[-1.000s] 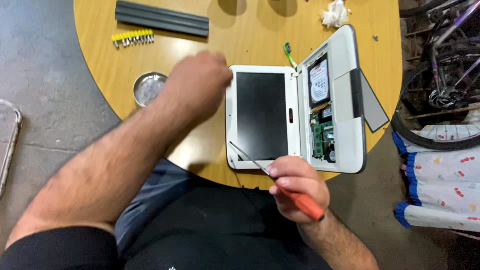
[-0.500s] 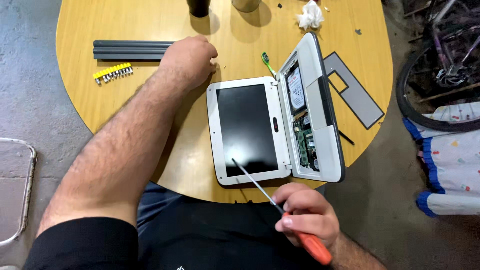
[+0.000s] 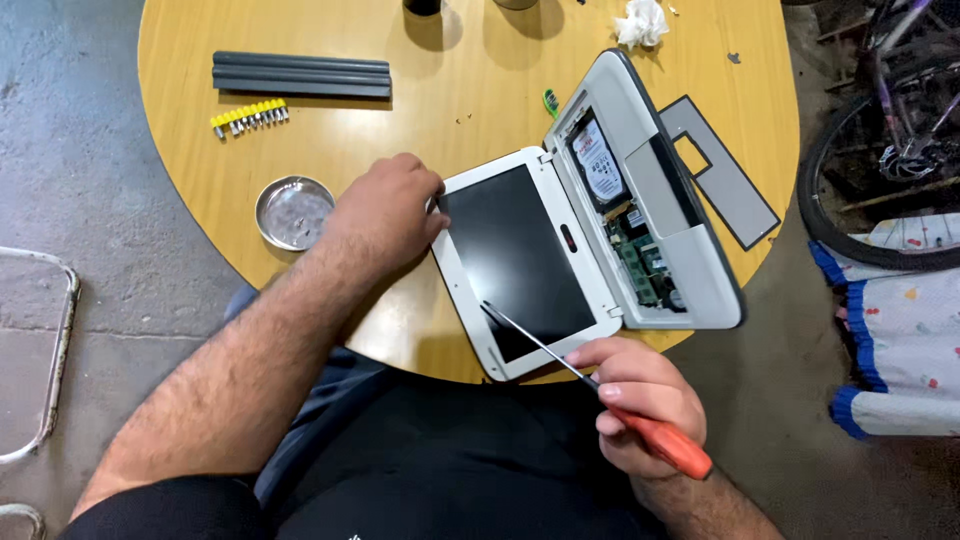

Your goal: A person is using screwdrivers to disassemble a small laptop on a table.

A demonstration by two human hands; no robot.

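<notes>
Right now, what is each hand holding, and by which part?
The right hand grips a screwdriver by its orange handle. The left hand holds nothing; it presses on the laptop at its screen's corner.

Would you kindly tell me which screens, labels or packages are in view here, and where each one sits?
Laptop screen: dark, blank rectangle in a white frame, between the left hand and the opened base; the screwdriver tip rests on it.
Drive label: pale sticker with dark print on the drive in the opened base, upper compartment.
No packages show.
</notes>
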